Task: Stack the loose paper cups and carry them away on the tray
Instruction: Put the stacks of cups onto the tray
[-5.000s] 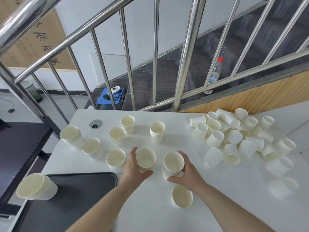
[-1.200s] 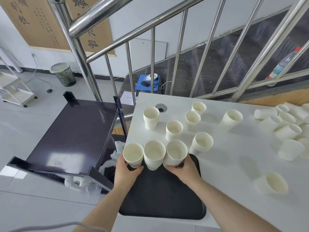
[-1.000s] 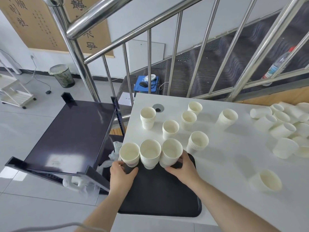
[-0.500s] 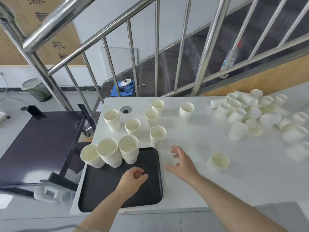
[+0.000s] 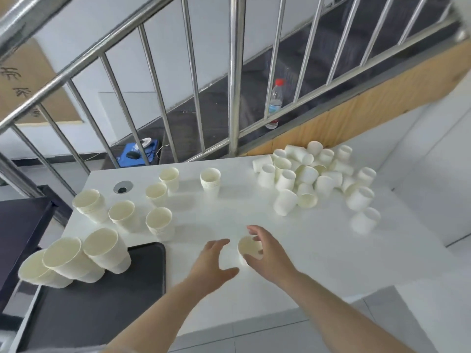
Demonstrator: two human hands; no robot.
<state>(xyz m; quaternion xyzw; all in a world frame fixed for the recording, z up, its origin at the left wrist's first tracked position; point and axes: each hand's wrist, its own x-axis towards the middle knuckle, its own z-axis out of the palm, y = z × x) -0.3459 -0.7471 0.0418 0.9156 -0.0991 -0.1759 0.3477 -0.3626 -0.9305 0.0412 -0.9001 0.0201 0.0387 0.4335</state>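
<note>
Right hand (image 5: pixel 267 256): fingers curled round a single paper cup (image 5: pixel 249 247), upright on the white table (image 5: pixel 318 250)
Left hand (image 5: pixel 212 261): fingers spread and straight, holding nothing, just left of that cup
Black tray (image 5: pixel 102 301): well left of the fingers, three cup stacks (image 5: pixel 76 261) on its far corner
Other stacks (image 5: pixel 158 222): beyond the left fingers, on the table
Loose cups (image 5: pixel 313 174): a heap far beyond the right fingers
</note>
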